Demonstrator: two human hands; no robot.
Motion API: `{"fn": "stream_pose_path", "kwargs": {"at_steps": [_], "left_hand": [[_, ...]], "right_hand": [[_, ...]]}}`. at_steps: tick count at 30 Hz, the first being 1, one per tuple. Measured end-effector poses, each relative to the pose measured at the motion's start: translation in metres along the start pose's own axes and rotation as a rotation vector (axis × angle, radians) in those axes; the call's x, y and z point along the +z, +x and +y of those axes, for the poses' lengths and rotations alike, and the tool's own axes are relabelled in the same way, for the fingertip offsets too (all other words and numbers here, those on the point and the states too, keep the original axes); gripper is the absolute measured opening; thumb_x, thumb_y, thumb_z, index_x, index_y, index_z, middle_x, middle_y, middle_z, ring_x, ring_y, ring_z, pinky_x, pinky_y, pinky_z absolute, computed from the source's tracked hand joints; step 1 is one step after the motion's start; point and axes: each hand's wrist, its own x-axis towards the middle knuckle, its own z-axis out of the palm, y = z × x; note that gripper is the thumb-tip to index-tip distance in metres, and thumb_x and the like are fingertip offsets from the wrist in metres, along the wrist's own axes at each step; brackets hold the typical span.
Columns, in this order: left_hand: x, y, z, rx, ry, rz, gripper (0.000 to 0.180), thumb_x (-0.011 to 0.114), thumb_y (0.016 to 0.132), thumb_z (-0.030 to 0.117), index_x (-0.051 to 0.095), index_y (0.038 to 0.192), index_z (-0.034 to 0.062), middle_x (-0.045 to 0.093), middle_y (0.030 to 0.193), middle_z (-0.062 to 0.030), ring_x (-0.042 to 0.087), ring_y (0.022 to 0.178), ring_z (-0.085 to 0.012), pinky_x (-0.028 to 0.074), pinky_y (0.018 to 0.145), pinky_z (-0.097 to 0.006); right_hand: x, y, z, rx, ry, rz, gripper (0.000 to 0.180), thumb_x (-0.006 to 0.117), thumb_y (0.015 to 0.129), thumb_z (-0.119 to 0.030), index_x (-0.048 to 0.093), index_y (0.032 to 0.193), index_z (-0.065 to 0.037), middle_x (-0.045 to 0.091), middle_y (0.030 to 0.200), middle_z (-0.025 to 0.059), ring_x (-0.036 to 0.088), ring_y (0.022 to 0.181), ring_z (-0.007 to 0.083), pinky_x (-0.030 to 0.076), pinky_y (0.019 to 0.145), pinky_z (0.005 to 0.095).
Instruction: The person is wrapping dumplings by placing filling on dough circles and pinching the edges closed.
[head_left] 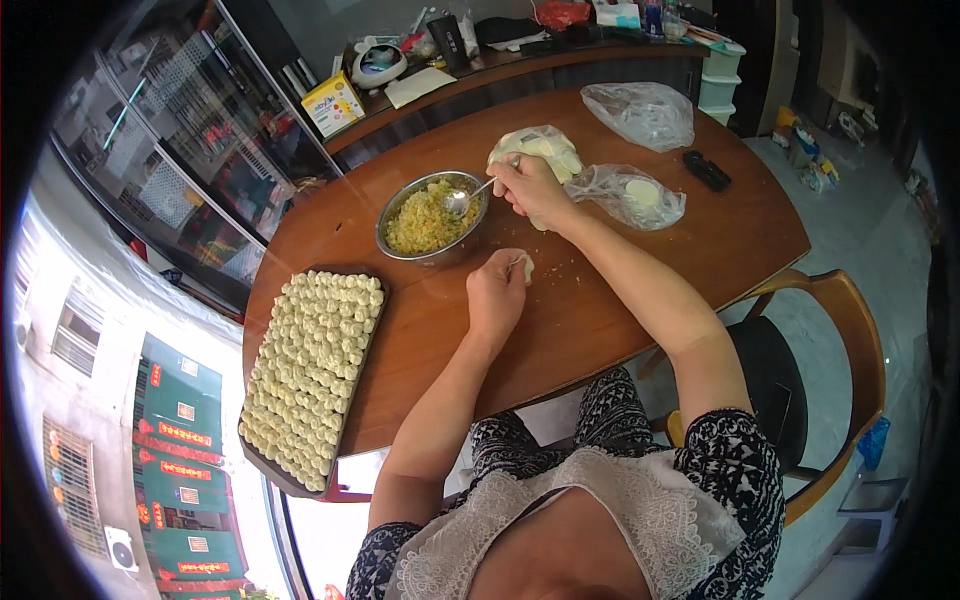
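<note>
My right hand grips a metal spoon, whose bowl rests in yellowish, finely chopped filling. The filling lies in a round steel bowl. Closer to me, my left hand is closed around a pale dough wrapper; only its edge shows by the thumb and fingers. Just beyond my right hand lies a pile of pale wrappers. On the left, rows of small shaped dumplings cover a dark rectangular tray.
Right of the pile, a clear plastic bag has a round pale disc on it. Another crumpled clear bag and a small black object lie farther back on the wooden table. A wooden chair stands at the right.
</note>
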Motion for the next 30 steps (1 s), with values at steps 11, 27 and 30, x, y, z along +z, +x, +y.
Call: {"fn": "stream_pose_path", "kwargs": {"at_steps": [11, 27, 30], "left_hand": [[-0.001, -0.003, 0.005, 0.055, 0.042, -0.012, 0.014, 0.062, 0.09, 0.004, 0.069, 0.101, -0.0006, 0.071, 0.08, -0.0165, 0.071, 0.072, -0.0237, 0.054, 0.066, -0.033], [-0.005, 0.004, 0.002, -0.275, -0.412, -0.038, 0.013, 0.055, 0.095, 0.0, 0.064, 0.1, -0.0083, 0.068, 0.087, -0.0124, 0.068, 0.072, -0.0181, 0.061, 0.064, -0.031], [-0.006, 0.006, 0.005, -0.356, -0.516, -0.063, 0.013, 0.054, 0.095, -0.001, 0.062, 0.1, -0.0099, 0.067, 0.091, -0.0139, 0.069, 0.073, -0.0206, 0.063, 0.065, -0.032]], "right_hand": [[0.008, 0.006, -0.015, -0.893, -0.728, -0.063, 0.014, 0.054, 0.095, -0.01, 0.063, 0.101, -0.001, 0.066, 0.097, 0.0156, 0.064, 0.09, 0.0355, 0.052, 0.077, 0.0433], [0.001, -0.004, -0.019, -0.915, -0.807, -0.217, 0.013, 0.056, 0.093, -0.012, 0.062, 0.1, -0.003, 0.065, 0.093, 0.0142, 0.063, 0.088, 0.0347, 0.051, 0.078, 0.0443], [-0.002, -0.002, -0.016, -0.901, -0.86, -0.12, 0.013, 0.057, 0.093, -0.01, 0.062, 0.101, -0.001, 0.066, 0.093, 0.0142, 0.064, 0.088, 0.0343, 0.051, 0.076, 0.0431]]}}
